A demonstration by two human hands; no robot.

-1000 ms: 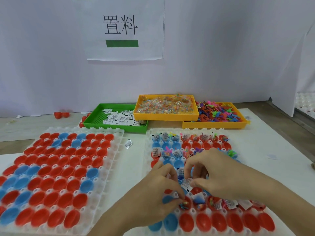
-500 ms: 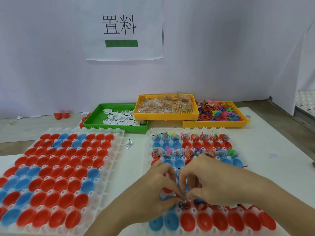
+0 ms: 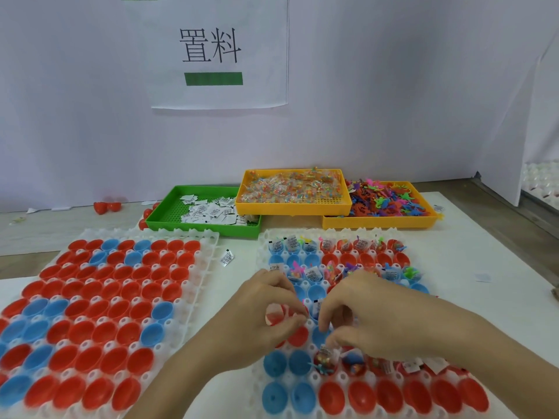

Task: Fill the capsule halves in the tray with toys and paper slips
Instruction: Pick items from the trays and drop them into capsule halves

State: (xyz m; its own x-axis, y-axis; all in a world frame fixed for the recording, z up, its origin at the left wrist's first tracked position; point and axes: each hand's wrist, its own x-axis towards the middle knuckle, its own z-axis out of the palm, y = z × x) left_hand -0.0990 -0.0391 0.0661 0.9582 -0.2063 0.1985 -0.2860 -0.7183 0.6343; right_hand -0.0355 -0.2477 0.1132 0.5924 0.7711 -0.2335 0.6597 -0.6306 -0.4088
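The white tray on the right (image 3: 260,252) holds red and blue capsule halves. Its far rows contain toys and paper slips; the nearest row (image 3: 360,397) is bare. My left hand (image 3: 263,325) hovers over the tray's middle, thumb and forefinger pinched beside a paper slip (image 3: 316,308). My right hand (image 3: 381,322) curls close beside it. Its fingertips point down at a red capsule half with a small toy in it (image 3: 324,359). What they hold is hidden.
A second white tray (image 3: 211,237) of bare red and blue halves lies to the left. Behind stand a green tray of slips (image 3: 199,229), a yellow tray of packets (image 3: 293,209) and a yellow tray of plastic toys (image 3: 378,222). One loose slip (image 3: 227,257) lies between the trays.
Both hands have drawn slightly nearer to me over the right tray. The right fingertips have dropped from the slips at the left hand toward the capsule with the toy.
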